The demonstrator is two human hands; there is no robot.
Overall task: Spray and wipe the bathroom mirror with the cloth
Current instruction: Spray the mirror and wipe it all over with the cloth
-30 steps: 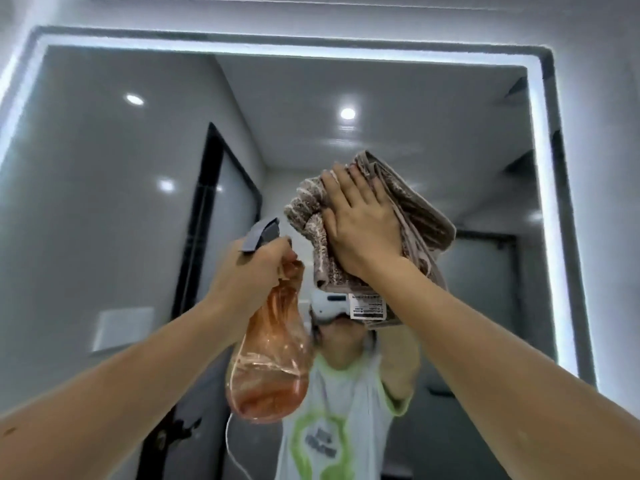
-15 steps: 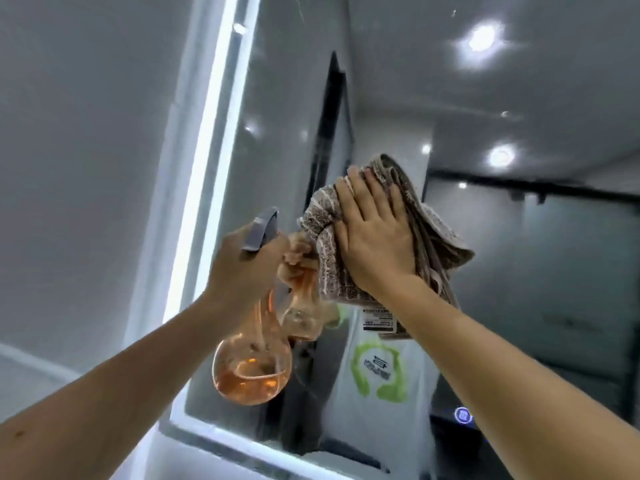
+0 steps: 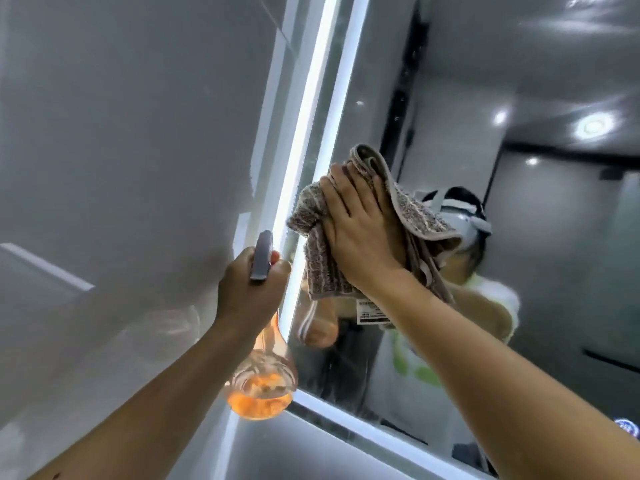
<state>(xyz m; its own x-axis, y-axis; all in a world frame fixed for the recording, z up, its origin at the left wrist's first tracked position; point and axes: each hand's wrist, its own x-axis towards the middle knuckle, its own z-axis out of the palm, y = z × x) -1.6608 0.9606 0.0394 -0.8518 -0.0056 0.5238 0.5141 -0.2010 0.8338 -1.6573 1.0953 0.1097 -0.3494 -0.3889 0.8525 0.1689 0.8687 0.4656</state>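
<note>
Two hands are at work in the head view, the only one given. The right hand (image 3: 360, 233) lies flat, fingers straight and close together, pressing the cloth (image 3: 311, 216) against the mirror (image 3: 450, 98) near its left edge, just beside the light strip (image 3: 311, 133) that runs down the frame. The left hand (image 3: 249, 285) is curled round the neck of the spray bottle (image 3: 263, 386), just under its grey trigger head. It holds the bottle in front of the strip, below and left of the cloth.

The cloth is a brown-grey ribbed towel, bunched into thick folds, with a white label (image 3: 370, 311) at its lower hem. It looks soft, light and floppy. Loose flaps hang past the palm, so a broad flat palm over the middle of the bundle suits it best.

The bottle is clear and bulb-shaped, with a little orange liquid pooled at the bottom, so it is probably light. Its smooth wall could be slippery when wet, and the narrow neck is the sure hold.

The mirror is hard, smooth and likely fragile. Faint specks show near its lower edge.
</note>
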